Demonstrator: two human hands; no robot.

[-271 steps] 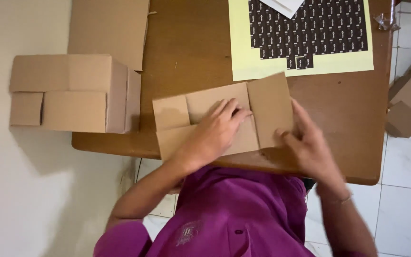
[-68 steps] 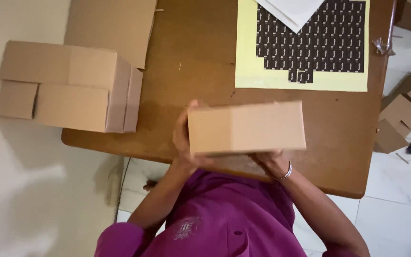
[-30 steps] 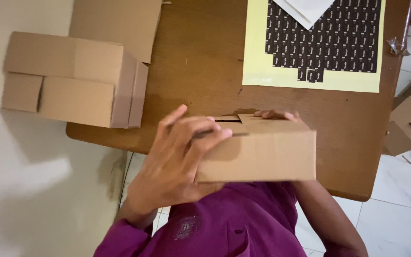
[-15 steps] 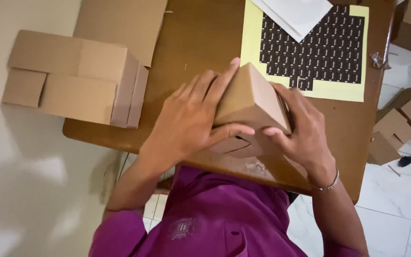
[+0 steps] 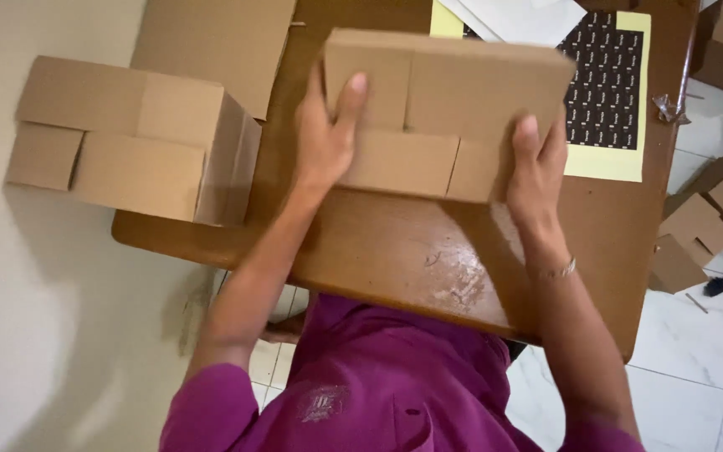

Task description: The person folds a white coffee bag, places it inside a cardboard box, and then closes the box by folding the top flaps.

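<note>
My left hand (image 5: 321,142) and right hand (image 5: 535,167) clamp the folded carton (image 5: 445,109), fingers spread flat; uneven pressure could spring its flaps open above the desk (image 5: 395,259).

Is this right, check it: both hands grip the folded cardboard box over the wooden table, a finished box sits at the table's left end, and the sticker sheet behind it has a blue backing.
Not quite. The head view shows the sticker sheet has a yellow backing, not blue. The rest stands: the left hand and right hand grip the folded cardboard box over the wooden table, and a finished box sits at its left end.
</note>
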